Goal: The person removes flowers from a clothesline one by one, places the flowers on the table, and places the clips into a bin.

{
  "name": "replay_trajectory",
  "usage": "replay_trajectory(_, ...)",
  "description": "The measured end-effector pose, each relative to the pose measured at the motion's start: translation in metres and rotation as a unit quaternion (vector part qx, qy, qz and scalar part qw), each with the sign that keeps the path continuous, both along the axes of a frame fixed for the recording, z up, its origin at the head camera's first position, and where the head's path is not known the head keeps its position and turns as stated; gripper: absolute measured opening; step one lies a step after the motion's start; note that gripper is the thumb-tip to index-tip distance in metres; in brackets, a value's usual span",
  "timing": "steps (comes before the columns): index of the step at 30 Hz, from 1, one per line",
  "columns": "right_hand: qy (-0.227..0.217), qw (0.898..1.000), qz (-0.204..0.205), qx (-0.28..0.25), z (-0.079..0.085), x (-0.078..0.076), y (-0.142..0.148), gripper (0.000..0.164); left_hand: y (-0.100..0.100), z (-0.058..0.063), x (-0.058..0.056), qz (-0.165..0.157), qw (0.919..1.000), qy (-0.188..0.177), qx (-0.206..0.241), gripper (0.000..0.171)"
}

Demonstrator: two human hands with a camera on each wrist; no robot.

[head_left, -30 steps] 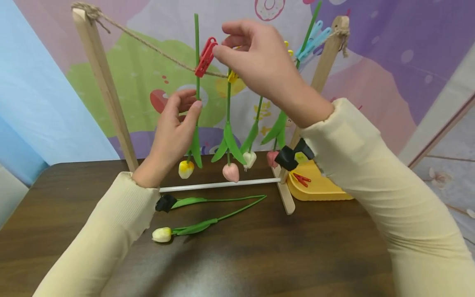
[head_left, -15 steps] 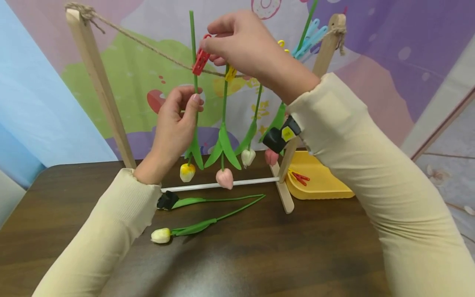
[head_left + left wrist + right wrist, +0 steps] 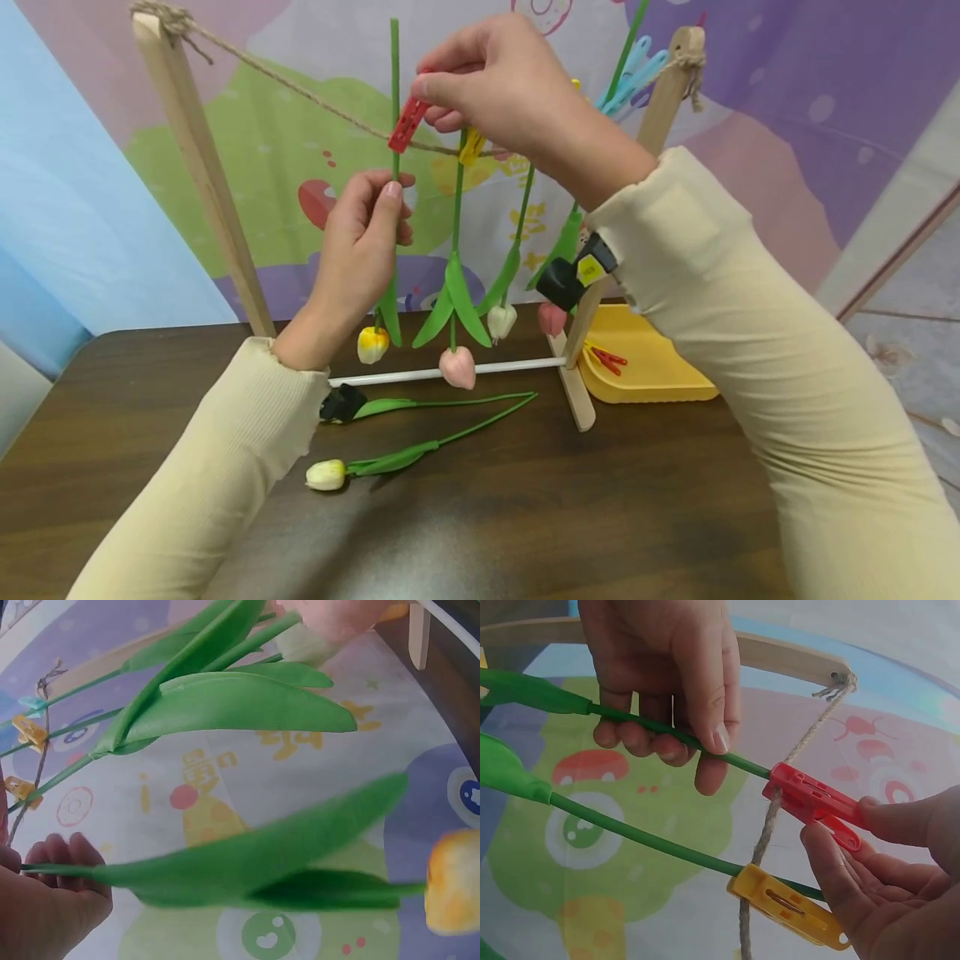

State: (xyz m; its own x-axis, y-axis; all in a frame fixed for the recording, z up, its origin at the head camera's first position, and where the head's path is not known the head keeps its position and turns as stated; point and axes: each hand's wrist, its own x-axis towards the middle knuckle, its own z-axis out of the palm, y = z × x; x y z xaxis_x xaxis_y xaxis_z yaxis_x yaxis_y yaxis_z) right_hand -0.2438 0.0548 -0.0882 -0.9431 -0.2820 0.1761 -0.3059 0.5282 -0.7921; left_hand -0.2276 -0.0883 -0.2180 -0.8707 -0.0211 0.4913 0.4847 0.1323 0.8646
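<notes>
In the head view, my left hand (image 3: 360,242) pinches the green stem of a yellow-and-white artificial tulip (image 3: 372,344), which hangs flower-down. Above it, my right hand (image 3: 510,92) holds a red clothespin (image 3: 408,125) by its handle ends. In the right wrist view the clothespin's jaws sit on the stem at the twine (image 3: 762,838). Just beside it, a yellow clothespin (image 3: 787,906) grips the stem of a pink tulip (image 3: 457,367). The left wrist view shows the held tulip's long leaves (image 3: 255,859) stretching away from my fingers.
A white tulip (image 3: 501,321) and a darker pink tulip (image 3: 552,318) hang further right, near blue clothespins (image 3: 637,79). Wooden posts (image 3: 202,167) carry the twine. Loose tulips, one with a cream bloom (image 3: 326,475), lie on the table. A yellow tray (image 3: 652,383) holds red clothespins (image 3: 609,361).
My right hand has moved left and taken hold of the red clothespin's handles. My left fingers, earlier looser beside the stem, have closed on it and risen slightly.
</notes>
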Motion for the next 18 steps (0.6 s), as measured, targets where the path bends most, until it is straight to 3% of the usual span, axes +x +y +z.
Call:
replay_trajectory(6, 0.024, 1.000, -0.008, -0.010, -0.004, 0.002, 0.003, 0.026, 0.001, 0.001, 0.000, 0.019, 0.9994, 0.020, -0.019, 0.024)
replay_trajectory(11, 0.062, 0.997, -0.018, -0.046, -0.005, 0.003, 0.003, 0.021, -0.004, 0.001, 0.003, 0.042, 0.9978, 0.013, -0.049, 0.026)
replay_trajectory(18, 0.143, 0.976, 0.017, -0.161, -0.005, 0.000, 0.006, 0.022, -0.017, 0.002, 0.018, 0.075, 0.9910, -0.001, -0.111, 0.031)
